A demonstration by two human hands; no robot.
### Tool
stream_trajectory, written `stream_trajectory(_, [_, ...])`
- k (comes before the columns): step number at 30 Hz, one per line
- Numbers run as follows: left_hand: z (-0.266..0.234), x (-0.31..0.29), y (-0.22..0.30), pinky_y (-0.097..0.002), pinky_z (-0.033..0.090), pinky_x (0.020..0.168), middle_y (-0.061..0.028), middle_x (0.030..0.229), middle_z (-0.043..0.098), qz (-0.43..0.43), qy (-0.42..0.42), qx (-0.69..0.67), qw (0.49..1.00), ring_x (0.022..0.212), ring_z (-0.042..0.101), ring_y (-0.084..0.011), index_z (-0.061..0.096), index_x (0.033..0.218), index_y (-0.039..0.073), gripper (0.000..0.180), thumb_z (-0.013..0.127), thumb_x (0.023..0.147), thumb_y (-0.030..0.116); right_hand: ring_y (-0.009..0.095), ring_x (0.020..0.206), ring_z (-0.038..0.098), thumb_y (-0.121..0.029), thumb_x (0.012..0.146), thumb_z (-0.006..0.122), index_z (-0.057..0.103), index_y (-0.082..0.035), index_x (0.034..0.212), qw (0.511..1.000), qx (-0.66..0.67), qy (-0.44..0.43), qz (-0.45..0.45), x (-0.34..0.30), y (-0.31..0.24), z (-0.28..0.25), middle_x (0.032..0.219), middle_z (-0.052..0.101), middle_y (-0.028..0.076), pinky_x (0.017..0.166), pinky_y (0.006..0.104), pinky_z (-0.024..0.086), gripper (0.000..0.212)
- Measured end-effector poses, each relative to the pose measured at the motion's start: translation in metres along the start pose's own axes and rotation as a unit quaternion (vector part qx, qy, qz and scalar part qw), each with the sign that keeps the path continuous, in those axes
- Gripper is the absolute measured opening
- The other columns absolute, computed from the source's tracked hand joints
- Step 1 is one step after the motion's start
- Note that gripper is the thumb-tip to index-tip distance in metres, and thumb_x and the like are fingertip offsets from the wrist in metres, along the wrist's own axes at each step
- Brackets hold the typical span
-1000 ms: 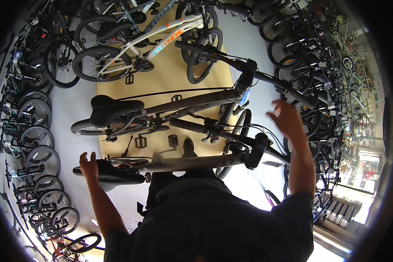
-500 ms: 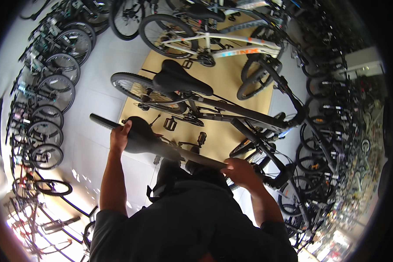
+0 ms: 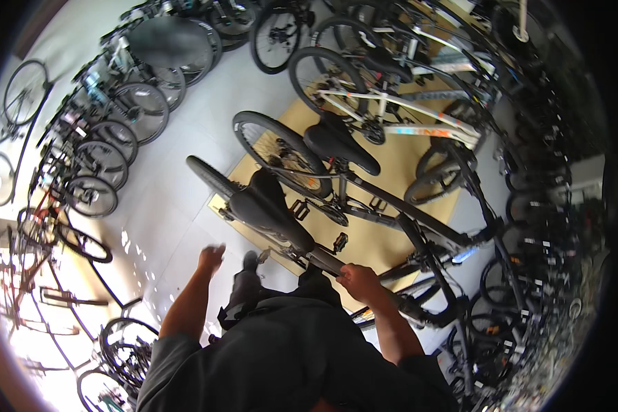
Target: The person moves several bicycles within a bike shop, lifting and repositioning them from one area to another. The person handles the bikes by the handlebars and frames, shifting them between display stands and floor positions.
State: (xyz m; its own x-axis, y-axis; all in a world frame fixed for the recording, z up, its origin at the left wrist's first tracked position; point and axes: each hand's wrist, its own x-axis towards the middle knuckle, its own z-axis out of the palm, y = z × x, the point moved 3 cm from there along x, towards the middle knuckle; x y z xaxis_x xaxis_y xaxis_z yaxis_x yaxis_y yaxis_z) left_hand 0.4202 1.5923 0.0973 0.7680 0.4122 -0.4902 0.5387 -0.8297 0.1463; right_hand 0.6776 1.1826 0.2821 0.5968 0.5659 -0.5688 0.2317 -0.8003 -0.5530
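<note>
My right hand (image 3: 360,282) is closed around the dark top tube (image 3: 327,260) of the nearest bicycle, ahead of its saddle. That bicycle's black saddle (image 3: 268,209) points toward my right hand, and its rear wheel (image 3: 211,177) sticks out to the far left. My left hand (image 3: 211,258) hangs in the air left of the saddle, apart from it, holding nothing, with loosely bent fingers. Beyond stands a second dark bicycle with a black saddle (image 3: 341,143). One black pedal (image 3: 340,242) shows beside the near bicycle's frame.
The bicycles stand on a yellowish platform (image 3: 216,201) over a grey tiled floor (image 3: 178,226). A white-framed bicycle (image 3: 429,130) is farther back. Rows of bicycles (image 3: 141,113) line the left side, and more crowd the right. Bright light falls at lower left.
My left hand has let go of the near bicycle's saddle and drawn back to the left. My right hand still grips the top tube. The view has turned, shifting the bicycles rightward.
</note>
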Motion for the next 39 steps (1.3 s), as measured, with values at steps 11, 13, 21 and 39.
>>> stream_trajectory(11, [0.140,-0.010,-0.265,-0.0434,0.055,0.074,-0.0196,0.092,0.071,-0.008,-0.260,-0.229,0.938,0.073,0.071,-0.0302,0.070,0.095,0.005,0.038,0.057,0.094,0.041,0.036,0.094,0.068,-0.032,0.085,0.068,0.064,-0.007,0.114,0.966,0.045,0.233,0.100,0.070,-0.078,0.146,0.095,0.070,0.017,0.081,0.0469,0.053,0.039])
stream_trajectory(13, [0.129,0.009,-0.323,-0.0405,0.056,0.077,-0.0202,0.094,0.071,-0.004,-0.171,-0.157,0.973,0.084,0.072,-0.0300,0.071,0.106,0.003,0.044,0.057,0.095,0.043,0.036,0.096,0.067,-0.034,0.085,0.068,0.063,-0.007,0.119,0.937,0.116,0.299,0.134,0.067,-0.093,0.183,0.099,0.069,0.017,0.082,0.0470,0.053,0.044])
stream_trajectory(21, [0.031,0.018,-0.428,-0.0275,0.029,0.049,0.0038,0.068,0.040,-0.251,-0.168,-0.455,0.838,0.059,0.044,-0.0132,0.044,0.079,0.017,0.026,0.062,0.094,0.028,0.036,0.103,0.066,-0.038,0.084,0.069,0.064,-0.003,0.119,0.945,0.129,0.246,0.171,0.018,-0.126,0.274,0.104,0.070,0.021,0.089,0.0430,0.052,0.050])
stream_trajectory(39, [-0.161,0.112,0.073,-0.0400,0.045,0.102,-0.0094,0.134,0.059,0.148,-0.210,-0.689,0.677,0.122,0.058,-0.0254,0.051,0.139,0.007,0.049,0.052,0.102,0.039,0.036,0.113,0.061,-0.065,0.086,0.062,0.057,0.008,0.128,0.548,0.230,0.758,0.268,-0.209,0.163,0.008,0.121,0.065,0.025,0.098,0.0424,0.045,0.084])
